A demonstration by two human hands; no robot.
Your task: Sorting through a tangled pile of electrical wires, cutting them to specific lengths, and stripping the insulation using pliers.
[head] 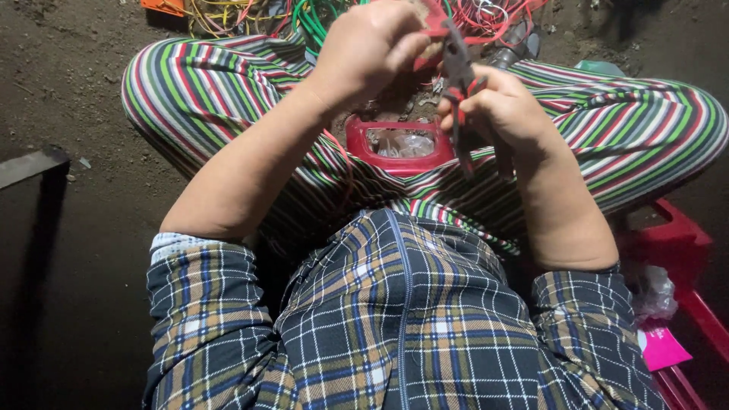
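I sit cross-legged in striped trousers on a dirt floor. My right hand (497, 110) grips the red and black handles of a pair of pliers (458, 72), jaws pointing up. My left hand (368, 45) is closed just above and left of the jaws, pinching a small piece at the pliers' tip; the piece itself is hidden by the fingers. Below both hands a red plastic container (400, 144) with clear plastic inside rests between my legs.
A tangle of yellow, green and red wires (304, 15) lies on the ground beyond my knees. A red plastic stool or crate (680, 250) with a pink paper (662, 348) is at right. A dark metal frame (30, 167) stands at left.
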